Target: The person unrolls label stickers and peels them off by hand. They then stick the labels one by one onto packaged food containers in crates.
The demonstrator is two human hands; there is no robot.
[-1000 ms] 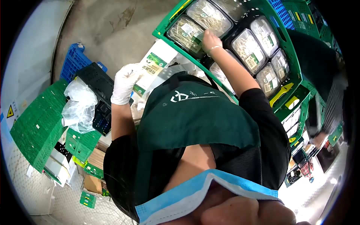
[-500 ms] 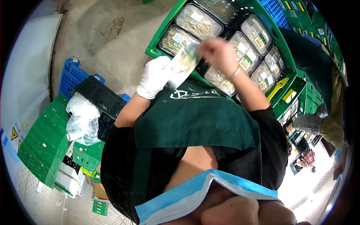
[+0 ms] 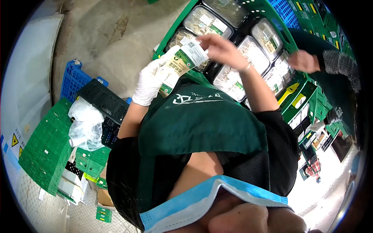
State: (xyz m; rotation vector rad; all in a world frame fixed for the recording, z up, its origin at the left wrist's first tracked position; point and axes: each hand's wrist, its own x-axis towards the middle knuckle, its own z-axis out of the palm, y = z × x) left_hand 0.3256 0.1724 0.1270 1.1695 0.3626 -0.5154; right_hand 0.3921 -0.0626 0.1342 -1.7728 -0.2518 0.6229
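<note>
1. Printed labels [image 3: 182, 64]: held between the hands, at the near side of the green crate [image 3: 286, 33].
2. Gloved left hand [image 3: 152, 77]: fingers closed on the labels.
3. Bare right hand [image 3: 225, 50]: fingers partly curled at the labels' upper edge; grip cannot be determined.
4. Crate: contains lidded trays [image 3: 267, 35].
5. Co-worker's hand [image 3: 304, 61]: beside the crate's right wall.

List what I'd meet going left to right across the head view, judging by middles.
Green crate stack, clear plastic bag, gloved left hand, printed labels, bare right hand, co-worker's hand.
</note>
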